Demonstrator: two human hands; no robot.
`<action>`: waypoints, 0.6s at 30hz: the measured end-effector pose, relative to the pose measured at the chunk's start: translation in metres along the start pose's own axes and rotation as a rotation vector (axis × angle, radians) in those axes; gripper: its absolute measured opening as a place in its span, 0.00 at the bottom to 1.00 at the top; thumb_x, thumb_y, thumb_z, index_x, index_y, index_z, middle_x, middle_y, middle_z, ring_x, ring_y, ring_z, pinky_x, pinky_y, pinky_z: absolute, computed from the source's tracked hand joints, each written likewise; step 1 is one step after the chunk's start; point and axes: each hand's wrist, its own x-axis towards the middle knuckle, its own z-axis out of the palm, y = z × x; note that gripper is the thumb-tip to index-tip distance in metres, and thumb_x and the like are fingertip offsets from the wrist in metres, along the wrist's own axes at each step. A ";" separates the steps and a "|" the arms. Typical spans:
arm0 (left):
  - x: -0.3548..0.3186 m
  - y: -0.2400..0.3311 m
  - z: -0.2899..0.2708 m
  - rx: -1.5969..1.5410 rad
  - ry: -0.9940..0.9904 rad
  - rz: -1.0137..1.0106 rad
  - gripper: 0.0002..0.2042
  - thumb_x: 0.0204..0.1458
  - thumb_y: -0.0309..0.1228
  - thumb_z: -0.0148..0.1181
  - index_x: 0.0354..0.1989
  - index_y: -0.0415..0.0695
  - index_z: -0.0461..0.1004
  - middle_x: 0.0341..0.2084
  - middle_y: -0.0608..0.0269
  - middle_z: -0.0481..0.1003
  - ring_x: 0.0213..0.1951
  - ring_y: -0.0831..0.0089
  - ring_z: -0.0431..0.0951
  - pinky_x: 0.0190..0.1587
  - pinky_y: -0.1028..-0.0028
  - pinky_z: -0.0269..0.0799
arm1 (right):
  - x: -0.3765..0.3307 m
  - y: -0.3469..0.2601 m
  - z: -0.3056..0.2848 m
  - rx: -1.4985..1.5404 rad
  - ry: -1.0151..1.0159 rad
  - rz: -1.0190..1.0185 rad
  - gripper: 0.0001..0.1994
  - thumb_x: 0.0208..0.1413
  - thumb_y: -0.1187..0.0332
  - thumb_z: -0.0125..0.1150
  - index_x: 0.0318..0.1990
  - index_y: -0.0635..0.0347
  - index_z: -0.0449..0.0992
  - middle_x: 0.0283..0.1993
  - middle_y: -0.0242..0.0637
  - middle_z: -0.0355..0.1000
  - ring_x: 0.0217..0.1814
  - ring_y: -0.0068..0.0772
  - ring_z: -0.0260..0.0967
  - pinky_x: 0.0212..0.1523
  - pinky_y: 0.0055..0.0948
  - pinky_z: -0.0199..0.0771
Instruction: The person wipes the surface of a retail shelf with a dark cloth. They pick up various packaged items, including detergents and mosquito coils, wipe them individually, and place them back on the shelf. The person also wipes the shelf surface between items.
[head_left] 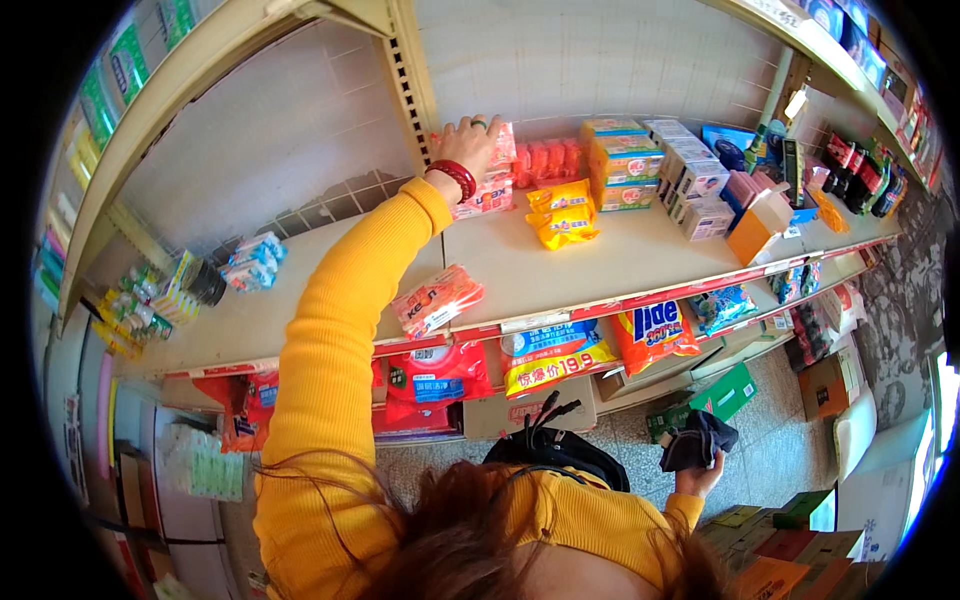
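Partly curled, the left hand's grip sits over pink packs, hold unclear

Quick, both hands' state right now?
Left hand: at the stacked pink packs; grip cannot be told.
Right hand: holding a dark cloth.

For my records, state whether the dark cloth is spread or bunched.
Bunched: the dark cloth is gathered in creased folds in the right hand.
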 end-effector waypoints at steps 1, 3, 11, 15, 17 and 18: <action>0.006 -0.002 0.012 -0.002 0.001 -0.026 0.16 0.50 0.26 0.45 0.49 0.44 0.64 0.39 0.57 0.70 0.42 0.62 0.71 0.41 0.63 0.67 | -0.002 -0.004 -0.007 0.020 0.040 -0.019 0.21 0.49 0.60 0.47 0.46 0.68 0.69 0.47 0.49 0.69 0.51 0.47 0.65 0.56 0.46 0.60; 0.010 -0.008 0.034 0.032 -0.090 -0.051 0.21 0.46 0.28 0.52 0.52 0.45 0.62 0.39 0.55 0.69 0.43 0.61 0.69 0.41 0.62 0.67 | -0.006 -0.007 -0.016 0.016 0.064 -0.049 0.21 0.49 0.59 0.46 0.45 0.68 0.69 0.47 0.49 0.69 0.50 0.48 0.66 0.56 0.46 0.61; -0.018 -0.011 -0.027 -0.337 -0.199 -0.068 0.27 0.42 0.36 0.59 0.53 0.43 0.62 0.43 0.44 0.67 0.45 0.51 0.69 0.45 0.62 0.68 | -0.011 -0.015 -0.024 0.037 0.103 -0.046 0.21 0.49 0.59 0.47 0.44 0.68 0.70 0.47 0.48 0.69 0.50 0.47 0.66 0.56 0.46 0.61; -0.096 0.001 -0.083 -0.564 -0.573 0.077 0.36 0.36 0.48 0.63 0.54 0.44 0.60 0.34 0.44 0.72 0.38 0.48 0.73 0.40 0.61 0.70 | 0.005 -0.010 -0.024 -0.008 0.087 -0.017 0.21 0.49 0.59 0.47 0.44 0.68 0.70 0.47 0.48 0.69 0.50 0.47 0.66 0.56 0.45 0.61; -0.134 0.009 -0.097 -0.479 -0.697 0.056 0.38 0.35 0.49 0.64 0.55 0.46 0.58 0.32 0.44 0.73 0.35 0.48 0.74 0.38 0.60 0.70 | 0.014 -0.002 -0.013 -0.033 0.043 0.034 0.21 0.48 0.59 0.46 0.45 0.68 0.70 0.47 0.48 0.69 0.50 0.47 0.66 0.56 0.45 0.61; -0.147 0.010 -0.093 -0.446 -0.732 0.070 0.39 0.34 0.49 0.64 0.56 0.47 0.57 0.31 0.44 0.73 0.34 0.48 0.74 0.37 0.60 0.70 | 0.016 0.004 -0.003 -0.049 0.016 0.054 0.22 0.48 0.59 0.46 0.45 0.68 0.70 0.47 0.48 0.69 0.50 0.47 0.66 0.56 0.45 0.61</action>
